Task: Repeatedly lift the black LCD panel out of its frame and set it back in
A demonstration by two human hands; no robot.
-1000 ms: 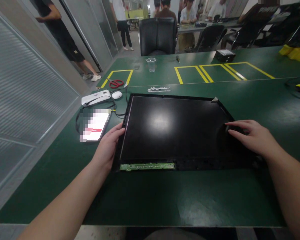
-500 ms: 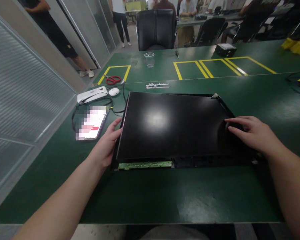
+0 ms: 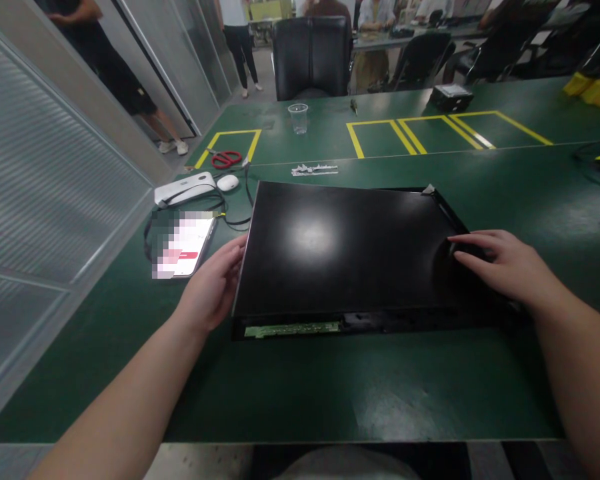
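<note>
A glossy black LCD screen panel [image 3: 340, 253] lies face up over a shallow black frame [image 3: 410, 321], its left side raised a little. A narrow green circuit board [image 3: 293, 329] shows along the near edge. My left hand [image 3: 217, 283] is closed on the panel's left edge, the fingertips hidden beneath or behind it. Over at the right side, my right hand [image 3: 505, 263] pinches the panel near its edge, thumb and fingers touching the dark surface. What lies under that palm is hidden.
Left of the panel are a lit phone [image 3: 187, 247], a white mouse [image 3: 227, 183], a white device [image 3: 185, 189] with cables, and red scissors [image 3: 227, 159]. Beyond stand a plastic cup [image 3: 299, 120], white scraps [image 3: 314, 170] and a black box [image 3: 451, 98]. People are in the background.
My left hand has moved slightly right and up with the panel's left edge, its fingers now tucked further behind it. The frame's left side and circuit board have shifted right. My right hand has barely moved.
</note>
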